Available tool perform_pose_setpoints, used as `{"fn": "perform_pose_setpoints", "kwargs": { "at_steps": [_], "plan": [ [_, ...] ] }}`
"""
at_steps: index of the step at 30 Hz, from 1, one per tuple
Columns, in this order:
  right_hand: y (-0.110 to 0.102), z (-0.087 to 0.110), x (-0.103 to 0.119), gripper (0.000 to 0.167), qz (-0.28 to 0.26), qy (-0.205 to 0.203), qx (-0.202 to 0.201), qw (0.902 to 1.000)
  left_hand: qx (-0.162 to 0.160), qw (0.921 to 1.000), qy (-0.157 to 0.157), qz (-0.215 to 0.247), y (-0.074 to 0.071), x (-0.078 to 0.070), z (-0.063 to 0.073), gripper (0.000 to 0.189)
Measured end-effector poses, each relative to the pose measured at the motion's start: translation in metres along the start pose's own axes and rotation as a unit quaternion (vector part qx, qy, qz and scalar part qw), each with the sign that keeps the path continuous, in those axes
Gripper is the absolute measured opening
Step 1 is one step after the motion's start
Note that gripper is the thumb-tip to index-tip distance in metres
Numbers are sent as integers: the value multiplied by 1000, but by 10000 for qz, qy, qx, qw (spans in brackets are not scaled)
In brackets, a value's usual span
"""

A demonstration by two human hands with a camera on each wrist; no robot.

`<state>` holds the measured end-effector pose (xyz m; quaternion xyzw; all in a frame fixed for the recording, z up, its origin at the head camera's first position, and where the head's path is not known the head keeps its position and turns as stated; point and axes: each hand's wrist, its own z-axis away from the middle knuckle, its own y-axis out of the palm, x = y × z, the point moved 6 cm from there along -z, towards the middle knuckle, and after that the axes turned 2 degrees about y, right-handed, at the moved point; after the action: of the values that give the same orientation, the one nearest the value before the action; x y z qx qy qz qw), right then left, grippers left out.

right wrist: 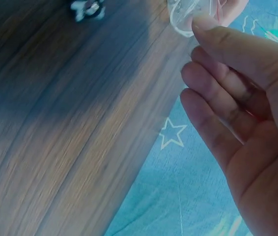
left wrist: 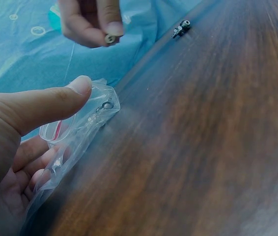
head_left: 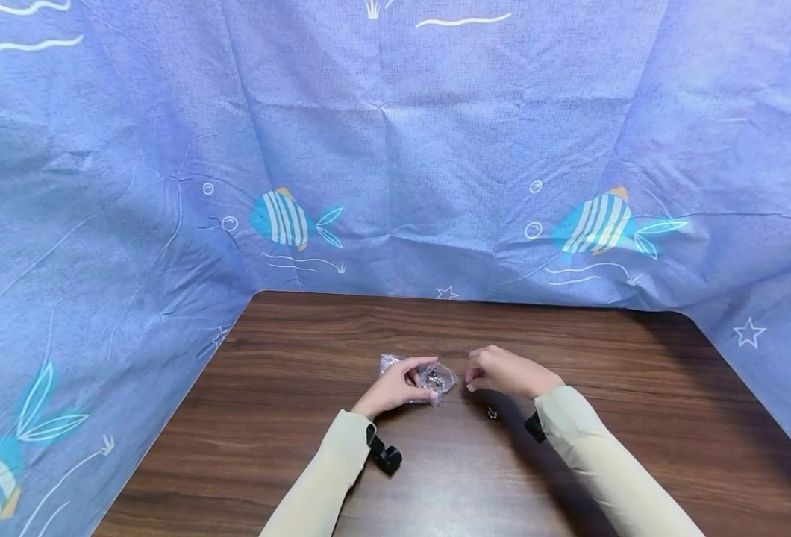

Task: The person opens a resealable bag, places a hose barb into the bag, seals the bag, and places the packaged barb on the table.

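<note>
Plastic on the left: held a clear bag (left wrist: 82, 130) in the left hand (head_left: 394, 388), thumb on one side, fingers on the other, mouth rounded open. Could have sagged shut, or spilled the small parts inside (left wrist: 105, 104), with any slackening or twist of that grip, because of thin, limp film. Further right, pinched a tiny piece (left wrist: 110, 38) between thumb and finger of the right hand (head_left: 506, 371), near the bag but apart from it. Could have slipped out and rolled off across the tabletop (head_left: 288, 358), being so small and hard, or snagged on the film at a careless brush. Just nearer the body, on the wood below the right hand, noted a loose cluster (head_left: 492, 413); risked being scattered by a low knuckle or sleeve (head_left: 610, 455).

Looks, same order. Bag: see-through, creased, shiny, red strip (left wrist: 58, 129) near the mouth. Piece: yellowish, metallic-looking, round end with dark centre; mostly covered by fingertips, so perhaps a bead or fitting, hard to tell. Cluster: dark and silvery, knobbly, bunched together.
</note>
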<state>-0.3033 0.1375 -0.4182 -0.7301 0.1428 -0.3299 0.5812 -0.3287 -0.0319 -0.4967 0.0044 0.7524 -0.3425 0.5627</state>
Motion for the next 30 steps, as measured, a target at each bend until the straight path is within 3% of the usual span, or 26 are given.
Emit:
{"fn": "perform_pose_setpoints", "kwargs": {
  "at_steps": [12,30],
  "plan": [
    [3,-21,9,6,303,61,-510,9982,51,10000,4,70,-1,1,1,60],
    [8,-31,7,2,327,308,-444,9980,41,9999,-100,71,-2,-3,1,59]
  ]
}}
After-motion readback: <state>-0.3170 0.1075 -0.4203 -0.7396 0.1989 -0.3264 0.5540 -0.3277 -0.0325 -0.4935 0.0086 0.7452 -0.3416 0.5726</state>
